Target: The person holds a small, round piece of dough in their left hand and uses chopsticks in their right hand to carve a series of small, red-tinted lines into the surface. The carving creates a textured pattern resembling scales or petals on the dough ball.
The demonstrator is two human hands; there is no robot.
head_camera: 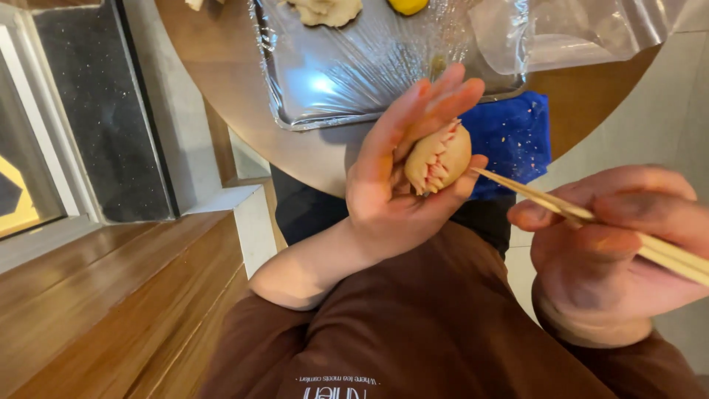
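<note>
Brown sleeves and a brown lap filled the bottom of the head view, nearest the lens. Just above them the left hand point(402, 166) was cupped palm-up, fingers loosely curled, cradling a pale dough ball point(437, 158) whose surface showed rows of small pink-edged cuts fanning from its lower end. That ball sat in the palm, held in the air just off the near edge of the round wooden tabletop point(221, 52) and over the lap. The right hand point(613, 236) was closed in a pinch around a pair of wooden chopsticks point(561, 207), their tips touching or almost touching the ball's right side; which of the two could not be told. A foil tray point(347, 81) covered with clear film lay on the tabletop past the hands, with a lump of pale dough point(325, 10) and a yellow piece point(408, 6) at its far edge, a clear plastic bag point(583, 33) to its right and a blue cloth point(513, 137) at the near edge. Judging from the grip, the soft ball could be dented or torn if the chopstick tips pressed too deep, and a loosened palm might let it roll off onto the lap.
</note>
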